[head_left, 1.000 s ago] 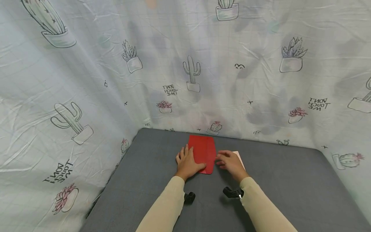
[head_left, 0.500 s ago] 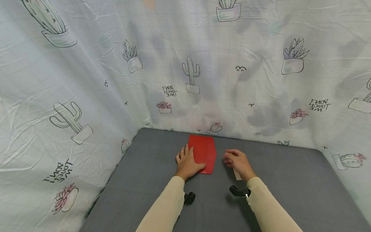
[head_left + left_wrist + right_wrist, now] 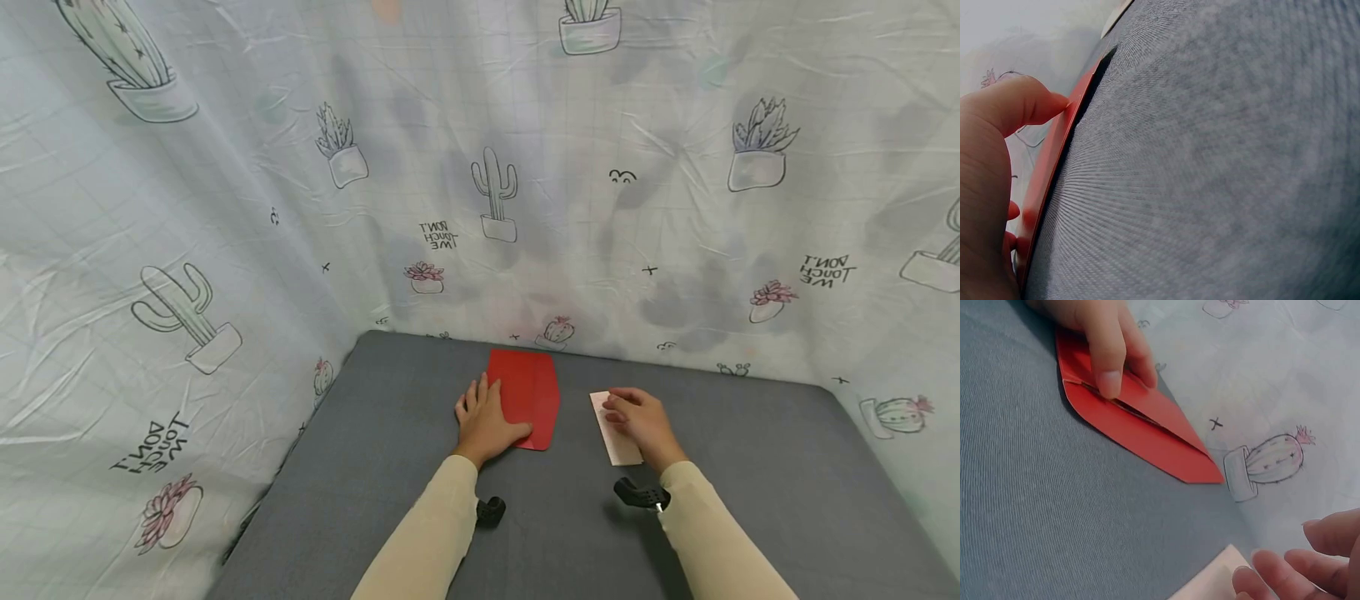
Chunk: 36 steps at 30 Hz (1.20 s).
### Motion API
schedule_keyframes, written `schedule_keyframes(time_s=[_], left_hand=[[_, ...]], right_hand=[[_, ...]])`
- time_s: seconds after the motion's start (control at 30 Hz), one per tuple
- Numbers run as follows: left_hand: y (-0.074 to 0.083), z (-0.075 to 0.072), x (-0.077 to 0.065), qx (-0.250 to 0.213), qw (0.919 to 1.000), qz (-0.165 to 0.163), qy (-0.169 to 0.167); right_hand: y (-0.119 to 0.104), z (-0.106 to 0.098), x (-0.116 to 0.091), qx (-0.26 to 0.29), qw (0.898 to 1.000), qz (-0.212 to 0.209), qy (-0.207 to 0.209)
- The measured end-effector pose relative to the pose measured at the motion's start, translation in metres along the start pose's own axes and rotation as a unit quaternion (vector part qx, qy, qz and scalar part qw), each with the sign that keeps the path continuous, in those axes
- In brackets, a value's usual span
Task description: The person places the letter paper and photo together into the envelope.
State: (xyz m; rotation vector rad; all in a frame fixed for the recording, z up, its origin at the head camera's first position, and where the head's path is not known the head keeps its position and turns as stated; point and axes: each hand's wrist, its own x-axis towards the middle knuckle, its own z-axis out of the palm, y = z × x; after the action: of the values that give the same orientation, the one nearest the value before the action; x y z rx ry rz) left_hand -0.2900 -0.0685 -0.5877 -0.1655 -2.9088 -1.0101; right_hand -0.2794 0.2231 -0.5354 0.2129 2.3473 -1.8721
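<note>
A red envelope (image 3: 528, 383) lies on the grey table, its flap (image 3: 1138, 442) unfolded toward the right side. My left hand (image 3: 483, 423) rests on its left part with fingers spread, and the thumb (image 3: 1035, 106) presses near the opening. In the right wrist view a dark slit shows at the envelope's mouth, right beside that thumb. To the right lies a cream-coloured card or paper slip (image 3: 621, 448), partly covered by my right hand (image 3: 641, 421). The right fingers (image 3: 1282, 575) are loosely bent over the slip, with the thumb held apart from them.
A pale curtain (image 3: 555, 250) printed with cacti hangs behind the table (image 3: 735, 475) and along its left side. Black wrist devices (image 3: 640, 493) sit under both sleeves, close over the tabletop.
My right hand has moved right, away from the envelope's edge, uncovering more of the cream slip. The left hand and the envelope stay in place.
</note>
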Motion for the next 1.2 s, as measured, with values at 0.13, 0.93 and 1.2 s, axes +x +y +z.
schedule_keyframes(time_s=[0.13, 0.93, 1.2], left_hand=[[-0.001, 0.001, 0.0, 0.003, 1.0, -0.001, -0.002], [0.0, 0.0, 0.0, 0.006, 1.0, -0.002, -0.004], [0.0, 0.001, 0.001, 0.01, 0.9999, -0.003, -0.006]], right_hand=[[0.002, -0.006, 0.001, -0.007, 1.0, -0.003, 0.008], [0.015, -0.022, -0.003, -0.084, 0.996, -0.007, 0.028], [0.017, -0.022, -0.003, -0.104, 0.994, -0.013, 0.027]])
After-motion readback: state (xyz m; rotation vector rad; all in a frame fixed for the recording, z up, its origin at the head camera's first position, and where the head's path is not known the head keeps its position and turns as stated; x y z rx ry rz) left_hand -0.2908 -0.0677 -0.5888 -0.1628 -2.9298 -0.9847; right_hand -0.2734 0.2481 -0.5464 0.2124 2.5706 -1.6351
